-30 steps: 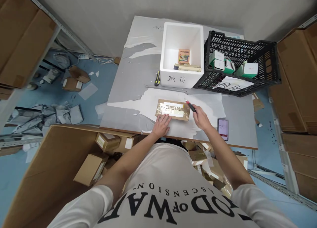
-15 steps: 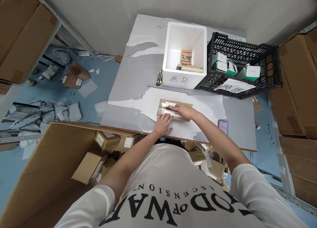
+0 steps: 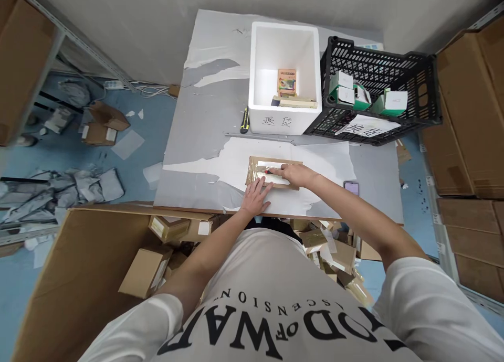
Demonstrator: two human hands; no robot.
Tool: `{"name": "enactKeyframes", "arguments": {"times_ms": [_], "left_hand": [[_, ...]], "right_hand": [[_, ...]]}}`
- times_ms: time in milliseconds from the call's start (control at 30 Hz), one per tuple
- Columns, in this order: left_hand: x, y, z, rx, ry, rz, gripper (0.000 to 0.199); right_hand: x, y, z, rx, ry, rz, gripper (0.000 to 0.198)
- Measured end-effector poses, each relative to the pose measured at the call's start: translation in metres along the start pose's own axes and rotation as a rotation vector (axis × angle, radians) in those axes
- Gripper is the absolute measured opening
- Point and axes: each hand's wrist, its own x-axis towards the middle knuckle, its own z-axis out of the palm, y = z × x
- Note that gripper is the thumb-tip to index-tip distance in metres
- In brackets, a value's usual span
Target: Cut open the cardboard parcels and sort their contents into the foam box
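A flat cardboard box (image 3: 254, 168) with clear tape and a white label lies on the paper-covered table. My left hand (image 3: 255, 197) is at its near left edge, fingers spread, the fingertips resting on the box. Over the middle of the box, my right hand (image 3: 293, 174) is closed around a utility knife (image 3: 268, 171), its index finger stretched along it. Only a small red and black part of the knife shows; the rest is hidden in the hand, and the blade is too small to make out.
Behind the box stand a white foam box (image 3: 283, 119) with small books and a black crate (image 3: 378, 126) with green-white cartons. A yellow-black cutter (image 3: 244, 121) and a phone (image 3: 352, 188) lie on the table. Below its front edge are a large carton (image 3: 79, 278) and several parcels (image 3: 145, 270).
My right hand has shifted the knife rightward along the box, away from its left end. My left hand stays at the near left edge. The camera view has shifted slightly.
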Motion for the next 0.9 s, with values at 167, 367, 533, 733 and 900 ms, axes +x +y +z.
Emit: {"name": "enactKeyframes", "arguments": {"times_ms": [167, 367, 533, 733, 900], "left_hand": [[0.002, -0.002, 0.001, -0.011, -0.014, 0.007, 0.08], [0.004, -0.004, 0.002, -0.018, -0.003, 0.011, 0.079], [0.003, -0.004, 0.0, -0.021, 0.001, 0.03, 0.079], [0.003, -0.005, -0.005, -0.009, -0.001, 0.043, 0.079], [0.009, -0.003, -0.012, -0.014, -0.01, 0.033, 0.059]], "right_hand": [[-0.022, 0.02, 0.011, 0.049, 0.045, 0.079, 0.056], [-0.085, 0.067, 0.032, 0.008, -0.035, 0.228, 0.059], [-0.111, 0.075, 0.043, 0.054, 0.005, 0.254, 0.057], [-0.123, 0.068, 0.051, 0.041, 0.081, 0.237, 0.054], [-0.144, 0.058, 0.073, 0.106, 0.197, 0.245, 0.047]]}}
